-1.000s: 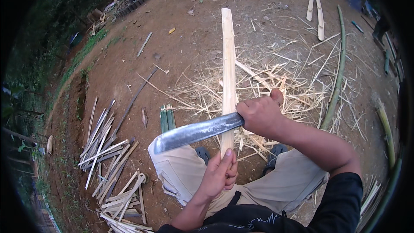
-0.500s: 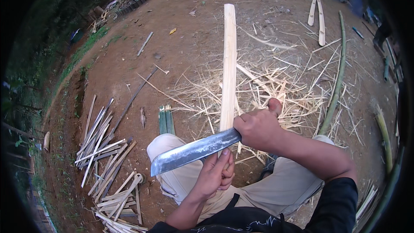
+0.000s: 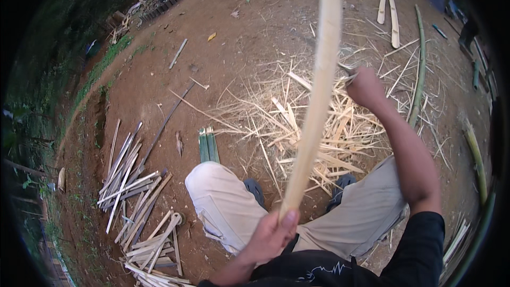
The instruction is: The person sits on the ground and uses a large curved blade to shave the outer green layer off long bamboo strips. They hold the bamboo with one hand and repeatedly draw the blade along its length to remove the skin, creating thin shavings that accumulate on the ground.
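Note:
My left hand (image 3: 273,236) grips the lower end of a long pale bamboo strip (image 3: 316,90). The strip rises upright in front of me and leans slightly right, its far end running out of the top of the picture. Right of it, my right hand (image 3: 366,90) is closed in a fist around the machete's handle, arm stretched forward. Only a little of the machete (image 3: 348,69) shows beside the fist; most of its blade is hidden or seen edge-on. Below the strip lies a heap of bamboo shavings (image 3: 340,138) on the ground.
Several split sticks (image 3: 125,165) lie piled at the left. Two green bamboo pieces (image 3: 208,146) rest beyond my left knee. A long green pole (image 3: 419,69) and two pale split strips (image 3: 393,21) lie at the right. Brown soil (image 3: 234,58) spreads ahead.
The bamboo strip has been lifted and tilted to the right. My right hand has swung the machete forward and right, away from my left hand.

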A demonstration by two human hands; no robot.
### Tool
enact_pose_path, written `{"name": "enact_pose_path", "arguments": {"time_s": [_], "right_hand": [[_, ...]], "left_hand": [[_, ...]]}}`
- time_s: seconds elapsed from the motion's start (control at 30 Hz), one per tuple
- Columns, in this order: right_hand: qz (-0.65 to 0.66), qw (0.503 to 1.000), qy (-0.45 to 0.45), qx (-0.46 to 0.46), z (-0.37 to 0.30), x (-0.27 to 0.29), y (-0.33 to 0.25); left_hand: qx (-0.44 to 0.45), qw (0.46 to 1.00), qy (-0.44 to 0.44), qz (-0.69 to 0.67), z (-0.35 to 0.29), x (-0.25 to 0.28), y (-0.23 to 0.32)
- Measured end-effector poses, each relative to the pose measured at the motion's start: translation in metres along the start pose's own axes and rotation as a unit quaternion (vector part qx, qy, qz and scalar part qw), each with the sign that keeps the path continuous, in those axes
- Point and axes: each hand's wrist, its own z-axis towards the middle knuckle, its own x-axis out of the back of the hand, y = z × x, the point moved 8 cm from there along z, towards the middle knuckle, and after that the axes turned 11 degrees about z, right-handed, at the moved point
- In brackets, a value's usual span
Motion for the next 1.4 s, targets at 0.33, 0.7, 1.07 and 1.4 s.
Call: {"name": "enact_pose_path", "arguments": {"time_s": [0.33, 0.7, 1.07, 1.4], "right_hand": [[0.339, 0.925, -0.137, -0.102, -0.020, -0.017, -0.030], [0.601, 0.794, -0.071, -0.059, -0.020, 0.011, -0.046], [0.470, 0.882, 0.019, -0.014, 0.012, 0.021, -0.008], [0.439, 0.873, 0.150, -0.153, 0.057, 0.024, 0.111]], "left_hand": [[0.026, 0.985, -0.057, -0.160, 0.049, 0.029, 0.013], [0.012, 0.994, 0.061, 0.095, 0.046, 0.031, -0.038], [0.104, 0.993, 0.035, 0.050, 0.026, 0.049, -0.054], [0.071, 0.990, 0.121, 0.018, 0.010, 0.078, -0.049]]}}
